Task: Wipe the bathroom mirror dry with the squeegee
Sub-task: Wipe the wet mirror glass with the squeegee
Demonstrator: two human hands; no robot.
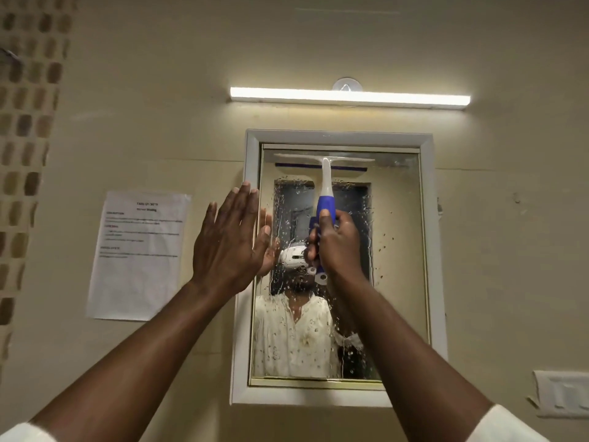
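I see the mirror [395,266], fixed glass in a white frame and beaded with drops, fragile and slick, so I'd press evenly. The squeegee [325,186] looks light and stiff; its blade lies across the glass at 12 o'clock. My right hand [338,247] is clamped around the blue grip, arm raised. My left hand [229,244] is spread flat, fingers apart, at the frame's 9 o'clock edge.

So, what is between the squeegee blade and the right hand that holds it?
In the head view, only the squeegee's own handle, white above and blue below, spans that stretch, over wet mirror glass, down to the right hand.
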